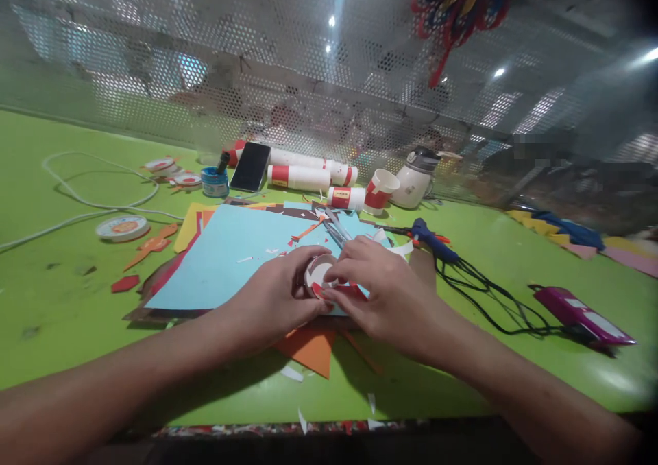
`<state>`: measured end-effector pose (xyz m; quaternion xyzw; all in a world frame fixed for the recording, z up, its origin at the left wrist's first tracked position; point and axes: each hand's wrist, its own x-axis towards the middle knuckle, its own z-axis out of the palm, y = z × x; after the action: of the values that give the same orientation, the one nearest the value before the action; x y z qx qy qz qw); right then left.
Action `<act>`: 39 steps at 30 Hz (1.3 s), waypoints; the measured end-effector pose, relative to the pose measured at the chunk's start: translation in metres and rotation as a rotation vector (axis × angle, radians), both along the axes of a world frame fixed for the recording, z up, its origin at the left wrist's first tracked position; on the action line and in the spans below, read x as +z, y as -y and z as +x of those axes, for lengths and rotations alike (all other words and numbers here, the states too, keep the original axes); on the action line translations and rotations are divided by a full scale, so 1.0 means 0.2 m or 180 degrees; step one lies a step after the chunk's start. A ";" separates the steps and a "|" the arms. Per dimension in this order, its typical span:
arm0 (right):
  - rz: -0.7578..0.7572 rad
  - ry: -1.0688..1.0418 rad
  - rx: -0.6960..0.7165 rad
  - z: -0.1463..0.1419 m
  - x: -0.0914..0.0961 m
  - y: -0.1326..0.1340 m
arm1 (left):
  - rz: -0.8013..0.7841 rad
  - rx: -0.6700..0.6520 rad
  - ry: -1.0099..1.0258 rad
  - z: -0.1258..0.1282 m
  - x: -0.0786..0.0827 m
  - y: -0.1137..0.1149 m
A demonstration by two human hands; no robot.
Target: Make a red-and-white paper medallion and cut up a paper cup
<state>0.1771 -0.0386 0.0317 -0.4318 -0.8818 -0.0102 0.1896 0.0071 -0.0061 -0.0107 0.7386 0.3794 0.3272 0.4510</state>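
My left hand [277, 293] and my right hand [380, 293] meet over a small roll of tape [317, 273], white with a red edge. Both hands grip it, fingers curled round its rim. A red paper scrap [349, 291] sticks out under my right fingers. Beneath the hands lies a light blue paper sheet [231, 252] on a stack of coloured sheets. An orange sheet [311, 352] pokes out from under my wrists. Scissors [334, 228] rest on the blue sheet just beyond my hands.
On the green table [62, 300]: a blue glue gun [432, 240] with black cable, a magenta tool [580, 314], glue bottles [298, 177], a phone [250, 167], a paper cup [379, 191], a white jug [414, 180], tape rolls [122, 228], a white cord [97, 204]. A mesh wall stands behind.
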 end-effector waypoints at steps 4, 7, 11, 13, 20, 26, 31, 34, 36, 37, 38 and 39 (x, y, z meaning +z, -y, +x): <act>-0.0201 0.0143 -0.0073 -0.04 -0.01 -0.03 | 0.0154 0.0000 -0.0060 0.00 -0.01 -0.01; -0.0276 0.0150 -0.0153 -0.06 -0.03 -0.04 | 0.0298 -0.0015 -0.0131 0.00 -0.03 -0.02; -0.0304 0.0085 -0.0184 -0.07 -0.05 -0.05 | 0.0368 0.0093 -0.0245 0.00 -0.04 -0.02; -0.0273 -0.0008 -0.0195 -0.07 -0.04 -0.04 | 0.0338 0.0093 -0.0223 0.00 -0.04 -0.02; -0.0502 -0.0295 -0.0188 -0.04 0.01 -0.02 | 0.0039 -0.0002 0.0019 0.00 -0.01 -0.02; -0.0241 -0.0147 -0.0216 -0.02 0.01 -0.02 | -0.0085 -0.0077 0.0093 0.01 -0.02 -0.02; -0.0083 0.0059 -0.0187 -0.03 -0.02 -0.03 | -0.0178 -0.0146 0.0174 0.01 -0.01 -0.02; 0.0064 0.0307 -0.0221 -0.03 -0.04 -0.04 | -0.0115 -0.0159 0.0114 0.01 0.00 -0.02; 0.0155 0.0469 -0.0243 -0.04 -0.05 -0.04 | -0.0088 -0.0169 0.0073 0.01 0.00 -0.02; 0.0167 0.0521 -0.0233 -0.04 -0.05 -0.04 | -0.0080 -0.0162 0.0053 0.01 0.00 -0.02; 0.0172 0.0531 -0.0215 -0.04 -0.06 -0.04 | -0.0073 -0.0151 0.0037 0.01 0.00 -0.02; 0.0172 0.0503 -0.0193 -0.04 -0.05 -0.04 | -0.0068 -0.0137 0.0027 0.01 -0.01 -0.02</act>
<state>0.1692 -0.0312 0.0208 -0.4508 -0.8799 -0.0738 0.1306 0.0082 -0.0019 -0.0120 0.7404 0.3650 0.3165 0.4674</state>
